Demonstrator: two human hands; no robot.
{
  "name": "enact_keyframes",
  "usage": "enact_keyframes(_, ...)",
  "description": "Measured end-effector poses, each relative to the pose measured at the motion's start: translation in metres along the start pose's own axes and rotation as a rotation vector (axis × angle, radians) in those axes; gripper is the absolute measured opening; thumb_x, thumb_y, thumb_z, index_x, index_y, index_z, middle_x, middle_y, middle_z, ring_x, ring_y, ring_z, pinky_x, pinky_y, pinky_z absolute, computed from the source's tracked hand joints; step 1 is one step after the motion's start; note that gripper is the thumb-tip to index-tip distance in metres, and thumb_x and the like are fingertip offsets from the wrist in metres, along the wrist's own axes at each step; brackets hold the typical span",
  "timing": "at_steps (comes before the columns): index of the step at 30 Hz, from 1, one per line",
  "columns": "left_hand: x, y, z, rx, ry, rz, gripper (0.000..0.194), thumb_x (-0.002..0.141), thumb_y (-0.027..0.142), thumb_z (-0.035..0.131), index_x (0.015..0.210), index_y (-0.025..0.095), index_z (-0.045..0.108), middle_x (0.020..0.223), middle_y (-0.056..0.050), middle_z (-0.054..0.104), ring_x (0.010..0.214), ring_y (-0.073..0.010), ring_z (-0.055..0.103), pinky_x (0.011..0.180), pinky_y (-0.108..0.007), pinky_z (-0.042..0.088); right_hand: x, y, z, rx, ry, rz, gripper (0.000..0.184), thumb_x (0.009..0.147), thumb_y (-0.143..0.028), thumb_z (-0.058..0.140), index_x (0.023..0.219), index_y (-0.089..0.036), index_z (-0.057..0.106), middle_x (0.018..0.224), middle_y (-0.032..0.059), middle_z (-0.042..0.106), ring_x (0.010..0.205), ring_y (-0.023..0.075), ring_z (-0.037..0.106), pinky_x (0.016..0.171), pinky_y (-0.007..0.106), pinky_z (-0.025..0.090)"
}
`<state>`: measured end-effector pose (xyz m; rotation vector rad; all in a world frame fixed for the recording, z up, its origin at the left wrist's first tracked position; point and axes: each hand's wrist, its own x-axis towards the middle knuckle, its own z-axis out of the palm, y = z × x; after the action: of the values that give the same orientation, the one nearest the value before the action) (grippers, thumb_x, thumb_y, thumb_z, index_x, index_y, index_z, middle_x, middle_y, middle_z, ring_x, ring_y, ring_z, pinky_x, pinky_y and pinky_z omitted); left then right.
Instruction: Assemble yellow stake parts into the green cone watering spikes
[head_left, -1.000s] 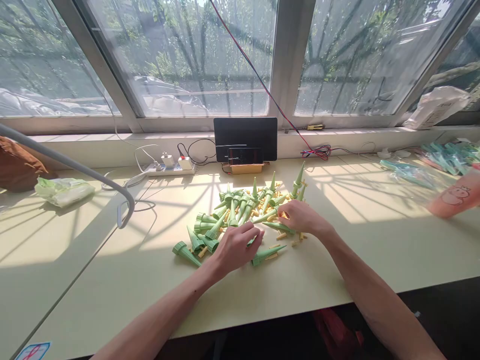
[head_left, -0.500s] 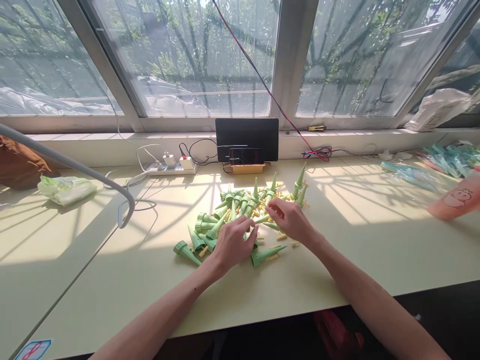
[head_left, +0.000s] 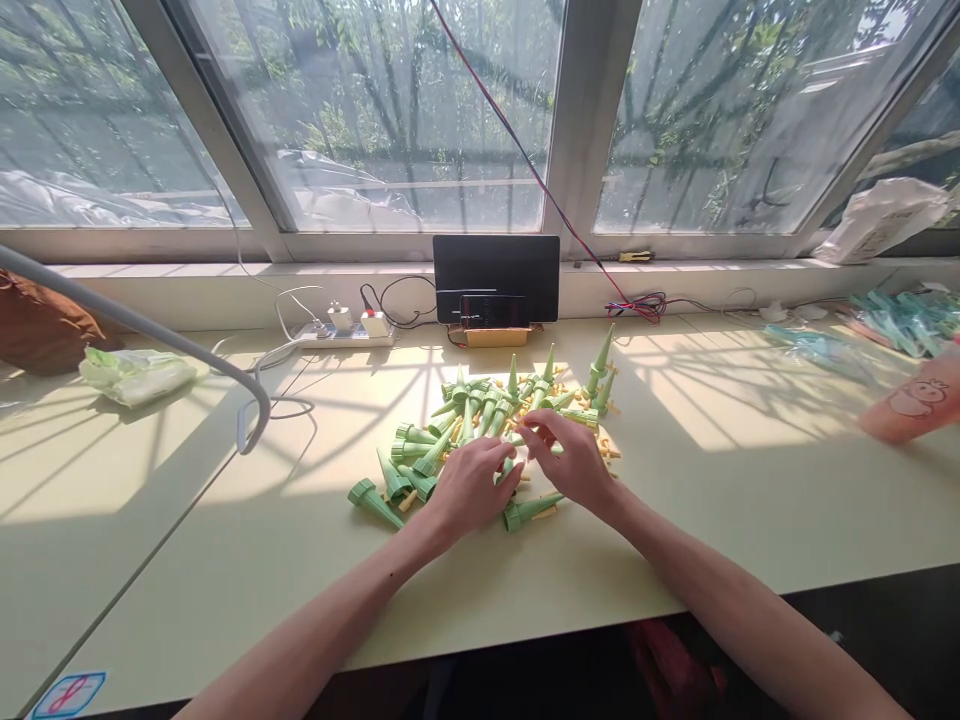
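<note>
My left hand (head_left: 476, 488) is closed around a green plastic spike (head_left: 508, 467), mostly hidden by its fingers and thumb. Close beside it, my right hand (head_left: 568, 458) has thumb and fingers pinched together; what lies between its fingertips is too small to make out. A heap of green cone-shaped plastic spikes (head_left: 431, 458) with ribbed collars spreads beyond and left of the hands. Small yellow plastic pieces (head_left: 613, 450) lie among them and at the right. Another green spike (head_left: 521, 514) rests just below the hands. Two spikes (head_left: 598, 362) stand upright at the back right.
On the table (head_left: 300, 590), a tablet (head_left: 495, 268) and a phone lean at the back. A power strip (head_left: 345, 338) and a tissue pack (head_left: 139, 375) are left, near a grey curved bar (head_left: 150, 320). Plastic bags (head_left: 814, 350) and a pink cup (head_left: 907, 400) are right.
My right hand has moved left and toward me, from the right side of the heap to beside my left hand. My left hand has stayed nearly in place.
</note>
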<state>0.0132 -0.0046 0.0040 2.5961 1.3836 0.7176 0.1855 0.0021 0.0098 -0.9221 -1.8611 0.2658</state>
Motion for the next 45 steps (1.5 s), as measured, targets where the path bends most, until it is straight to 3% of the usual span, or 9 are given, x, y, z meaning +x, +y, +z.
enact_keyframes(4, -0.0007, 0.0024, -0.0023, 0.010, -0.043, 0.011, 0.022, 0.091, 0.032, 0.050, 0.084, 0.018, 0.066, 0.067, -0.002, 0.061, 0.062, -0.0146, 0.053, 0.054, -0.024, 0.032, 0.0008, -0.0024, -0.0014, -0.029, 0.064, -0.033, 0.004, 0.092, -0.022, 0.056, 0.092, -0.020, 0.060, 0.078, 0.0017, 0.069, 0.058, 0.0119, 0.063, 0.053, 0.022, 0.049)
enact_keyframes(8, -0.0003, 0.0033, -0.0040, 0.024, -0.077, 0.020, 0.025, 0.092, 0.030, 0.047, 0.089, 0.020, 0.070, 0.064, -0.002, 0.060, 0.061, -0.0147, 0.053, 0.054, -0.024, 0.029, -0.0008, 0.0003, 0.0002, -0.019, 0.023, -0.047, 0.004, 0.092, -0.021, 0.057, 0.093, -0.020, 0.060, 0.086, 0.0033, 0.069, 0.061, 0.0114, 0.062, 0.053, 0.021, 0.049)
enact_keyframes(16, 0.0012, 0.0045, -0.0046, 0.021, -0.145, 0.052, 0.034, 0.094, 0.029, 0.043, 0.079, 0.020, 0.072, 0.064, -0.002, 0.060, 0.062, -0.0141, 0.052, 0.056, -0.025, 0.031, -0.0007, 0.0022, 0.0025, 0.009, -0.014, -0.040, 0.004, 0.091, -0.019, 0.056, 0.090, -0.020, 0.059, 0.085, 0.0026, 0.065, 0.059, 0.0101, 0.057, 0.052, 0.021, 0.048)
enact_keyframes(26, 0.0006, 0.0069, -0.0080, -0.142, -0.144, -0.048, 0.030, 0.086, 0.045, 0.059, 0.099, 0.023, 0.073, 0.071, -0.001, 0.065, 0.065, -0.0148, 0.057, 0.058, -0.025, 0.037, 0.0026, 0.0070, -0.0001, -0.017, 0.035, -0.003, 0.004, 0.091, -0.020, 0.057, 0.091, -0.020, 0.060, 0.085, 0.0028, 0.068, 0.057, 0.0106, 0.058, 0.053, 0.023, 0.049)
enact_keyframes(31, 0.0018, 0.0073, -0.0094, -0.172, -0.145, -0.066, 0.029, 0.082, 0.042, 0.063, 0.102, 0.023, 0.072, 0.071, 0.000, 0.065, 0.065, -0.0147, 0.058, 0.061, -0.025, 0.040, 0.0025, 0.0062, -0.0004, -0.013, 0.030, 0.008, 0.003, 0.090, -0.019, 0.058, 0.090, -0.020, 0.061, 0.085, 0.0029, 0.068, 0.056, 0.0106, 0.058, 0.053, 0.023, 0.049)
enact_keyframes(37, 0.0000, 0.0084, -0.0092, -0.189, -0.077, -0.070, 0.025, 0.082, 0.032, 0.060, 0.101, 0.022, 0.072, 0.070, 0.000, 0.065, 0.063, -0.0129, 0.057, 0.058, -0.023, 0.040, 0.0023, 0.0060, -0.0003, -0.014, 0.040, 0.018, 0.003, 0.090, -0.020, 0.057, 0.090, -0.020, 0.060, 0.085, 0.0023, 0.068, 0.056, 0.0104, 0.057, 0.053, 0.023, 0.049)
enact_keyframes(45, 0.0017, 0.0072, -0.0070, -0.249, 0.172, -0.040, 0.025, 0.084, 0.028, 0.060, 0.106, 0.019, 0.069, 0.074, 0.000, 0.062, 0.052, -0.0073, 0.047, 0.054, -0.022, 0.041, 0.0042, 0.0016, -0.0025, -0.005, 0.082, 0.037, 0.004, 0.090, -0.021, 0.056, 0.089, -0.020, 0.059, 0.080, 0.0015, 0.066, 0.055, 0.0105, 0.057, 0.053, 0.024, 0.049)
